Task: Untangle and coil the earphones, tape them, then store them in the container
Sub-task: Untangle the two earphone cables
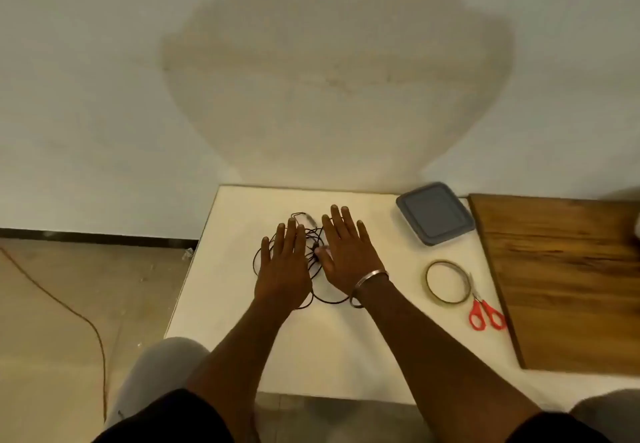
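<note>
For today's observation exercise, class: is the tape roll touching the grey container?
Apart. The head view shows bare table between the tape roll and the container.

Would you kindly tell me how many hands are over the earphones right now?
2. The left hand lies flat over the left of the tangled earphones; the right hand, over their right.

Hands [283, 264] [348, 255] flat over tangled earphones [304, 215] on tbl [242, 338].

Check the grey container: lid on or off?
On. The grey lid lies flat over the container, covering its top completely; the inside is hidden.
</note>
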